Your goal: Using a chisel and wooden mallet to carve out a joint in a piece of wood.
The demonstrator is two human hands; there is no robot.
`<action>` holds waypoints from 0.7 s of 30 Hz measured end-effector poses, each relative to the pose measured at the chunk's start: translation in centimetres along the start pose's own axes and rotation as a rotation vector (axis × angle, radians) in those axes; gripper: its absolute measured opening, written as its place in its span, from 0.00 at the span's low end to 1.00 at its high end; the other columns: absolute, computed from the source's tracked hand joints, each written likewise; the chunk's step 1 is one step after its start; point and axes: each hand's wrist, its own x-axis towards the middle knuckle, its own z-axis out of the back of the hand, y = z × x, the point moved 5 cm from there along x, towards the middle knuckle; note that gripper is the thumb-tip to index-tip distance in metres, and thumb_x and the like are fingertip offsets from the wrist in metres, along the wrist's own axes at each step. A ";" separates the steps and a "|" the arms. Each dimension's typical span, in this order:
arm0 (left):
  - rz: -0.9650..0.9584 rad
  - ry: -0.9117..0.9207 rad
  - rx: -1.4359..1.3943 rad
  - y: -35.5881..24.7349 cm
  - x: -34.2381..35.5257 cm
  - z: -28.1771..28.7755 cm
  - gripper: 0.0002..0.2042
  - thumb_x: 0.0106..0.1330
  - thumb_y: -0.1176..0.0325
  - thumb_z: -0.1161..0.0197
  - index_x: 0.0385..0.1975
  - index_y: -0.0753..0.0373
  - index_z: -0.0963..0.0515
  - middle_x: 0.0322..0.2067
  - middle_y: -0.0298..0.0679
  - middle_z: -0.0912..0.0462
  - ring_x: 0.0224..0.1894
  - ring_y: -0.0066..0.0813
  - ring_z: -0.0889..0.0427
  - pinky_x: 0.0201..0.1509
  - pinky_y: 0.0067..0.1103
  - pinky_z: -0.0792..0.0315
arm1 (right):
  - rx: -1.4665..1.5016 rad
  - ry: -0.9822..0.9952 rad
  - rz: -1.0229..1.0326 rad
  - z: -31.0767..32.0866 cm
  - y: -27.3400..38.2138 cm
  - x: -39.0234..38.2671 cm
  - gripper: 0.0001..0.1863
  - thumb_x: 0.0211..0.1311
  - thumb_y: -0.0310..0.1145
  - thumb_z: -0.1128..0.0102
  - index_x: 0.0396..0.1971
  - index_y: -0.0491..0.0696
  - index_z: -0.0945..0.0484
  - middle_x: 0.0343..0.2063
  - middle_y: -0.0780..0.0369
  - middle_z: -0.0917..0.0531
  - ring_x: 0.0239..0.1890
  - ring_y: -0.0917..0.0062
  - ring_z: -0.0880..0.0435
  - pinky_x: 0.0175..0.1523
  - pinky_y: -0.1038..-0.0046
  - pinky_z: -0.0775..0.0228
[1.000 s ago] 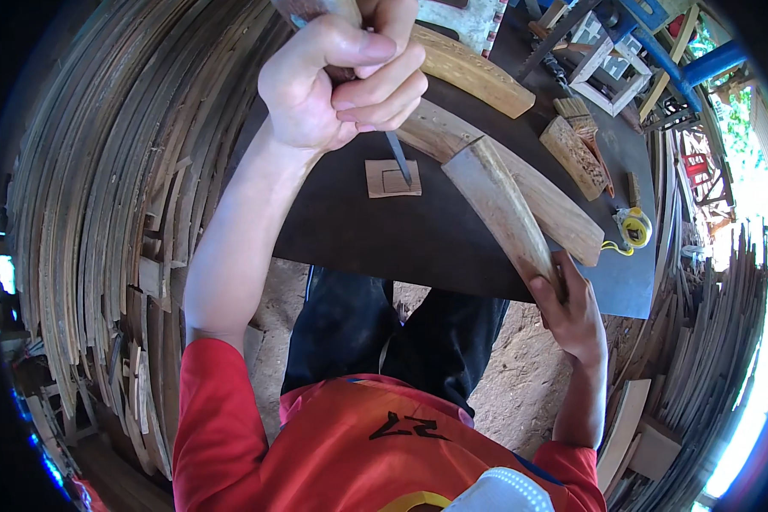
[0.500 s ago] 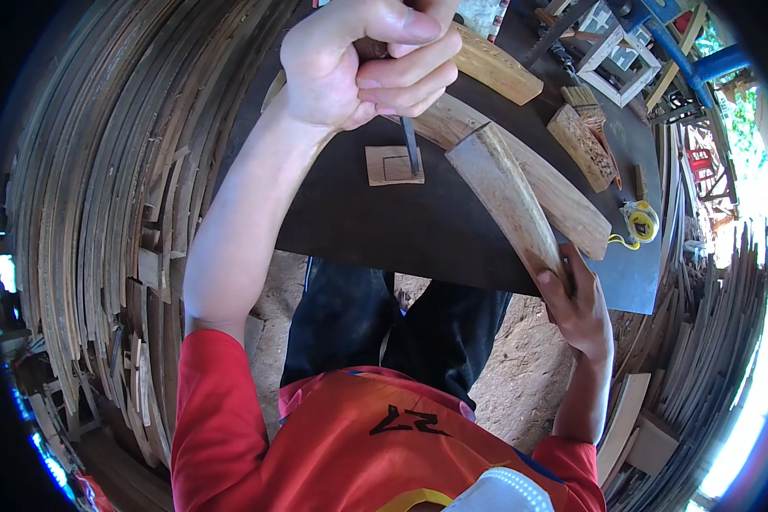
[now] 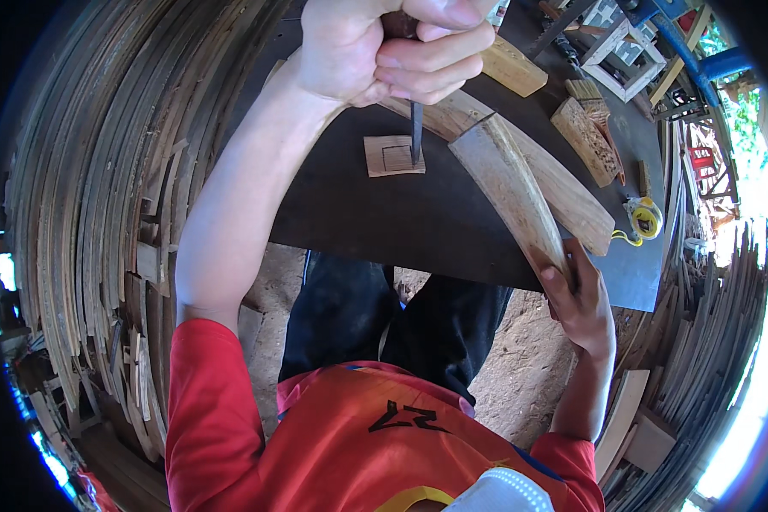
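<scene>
My left hand (image 3: 401, 51) is closed around the dark handle of a chisel, its fingers hiding most of the grip. The narrow steel chisel blade (image 3: 416, 132) points down, its tip at the right side of a square marked on a small flat wood piece (image 3: 380, 164). That piece lies on the dark tabletop (image 3: 341, 218). At the right, my right hand (image 3: 578, 294) wraps round the lower end of a thick wooden club (image 3: 508, 183), which tilts up to the left with its blunt end near the chisel.
Behind the club lies a long wooden board (image 3: 572, 200). A yellow tape measure (image 3: 643, 218), a wooden hand plane (image 3: 584, 141), a wood block (image 3: 514, 66) and a small wooden frame (image 3: 623, 61) sit along the right side. Stacked wood strips (image 3: 94, 188) stand at the left.
My left hand has shifted slightly right and up, and the chisel blade stands more upright. The club has barely moved in my right hand.
</scene>
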 end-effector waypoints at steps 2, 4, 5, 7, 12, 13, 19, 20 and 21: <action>0.004 0.029 0.020 -0.1 0.3 -0.3 0.08 0.61 0.71 0.49 0.22 0.63 0.38 0.10 0.31 0.39 0.09 0.17 0.46 0.13 0.18 0.51 | 0.005 -0.005 0.010 0.0 0.2 0.0 0.23 0.65 0.47 0.40 0.42 0.39 0.29 0.17 0.55 0.27 0.20 0.75 0.30 0.29 0.69 0.36; 0.011 0.037 0.024 -0.2 0.5 -0.4 0.08 0.61 0.72 0.49 0.22 0.63 0.38 0.10 0.31 0.39 0.09 0.17 0.46 0.13 0.18 0.52 | 0.004 0.026 -0.016 0.1 0.1 0.1 0.23 0.65 0.47 0.40 0.42 0.39 0.29 0.16 0.56 0.28 0.19 0.77 0.30 0.27 0.71 0.37; 0.016 0.033 0.015 -0.1 0.5 -0.3 0.08 0.61 0.72 0.49 0.22 0.62 0.38 0.10 0.31 0.39 0.09 0.17 0.46 0.13 0.18 0.52 | 0.004 0.041 -0.028 0.1 0.0 0.1 0.23 0.65 0.47 0.40 0.42 0.39 0.29 0.16 0.57 0.28 0.18 0.77 0.30 0.27 0.71 0.38; 0.022 0.026 0.000 0.1 0.5 -0.2 0.08 0.60 0.72 0.49 0.21 0.62 0.38 0.10 0.31 0.39 0.09 0.17 0.46 0.13 0.18 0.52 | 0.006 0.029 -0.032 0.1 0.2 0.0 0.24 0.65 0.48 0.41 0.41 0.39 0.29 0.15 0.58 0.29 0.18 0.79 0.31 0.26 0.72 0.39; 0.028 -0.006 -0.012 0.4 0.3 0.2 0.08 0.60 0.71 0.49 0.21 0.62 0.38 0.10 0.30 0.39 0.09 0.17 0.47 0.13 0.18 0.52 | 0.017 0.011 -0.006 0.0 0.2 0.0 0.24 0.66 0.48 0.41 0.41 0.39 0.29 0.14 0.59 0.29 0.16 0.79 0.30 0.25 0.73 0.40; 0.036 -0.003 -0.005 0.3 0.3 0.1 0.08 0.60 0.71 0.48 0.21 0.62 0.38 0.09 0.30 0.39 0.09 0.17 0.46 0.12 0.18 0.52 | 0.014 0.024 -0.024 0.0 0.1 0.0 0.24 0.66 0.48 0.41 0.42 0.39 0.29 0.14 0.59 0.29 0.16 0.79 0.31 0.24 0.73 0.40; 0.049 0.039 0.011 0.5 1.1 0.1 0.10 0.60 0.70 0.47 0.19 0.60 0.39 0.08 0.29 0.40 0.08 0.16 0.46 0.10 0.17 0.53 | 0.042 -0.001 0.013 -0.2 -0.2 0.1 0.22 0.66 0.46 0.42 0.42 0.39 0.29 0.14 0.60 0.29 0.14 0.80 0.30 0.23 0.73 0.40; 0.063 0.054 -0.003 0.8 1.4 0.2 0.10 0.60 0.70 0.47 0.19 0.60 0.39 0.08 0.29 0.40 0.08 0.15 0.46 0.10 0.17 0.53 | 0.048 -0.001 0.006 -0.2 -0.2 0.0 0.22 0.66 0.46 0.42 0.42 0.39 0.29 0.14 0.61 0.29 0.14 0.80 0.30 0.22 0.73 0.40; 0.074 0.068 -0.014 1.0 1.6 0.1 0.10 0.60 0.70 0.47 0.19 0.60 0.39 0.07 0.29 0.40 0.07 0.15 0.46 0.09 0.17 0.53 | 0.061 0.002 -0.014 -0.2 -0.2 0.0 0.22 0.66 0.46 0.42 0.43 0.39 0.29 0.14 0.62 0.29 0.14 0.81 0.30 0.22 0.74 0.40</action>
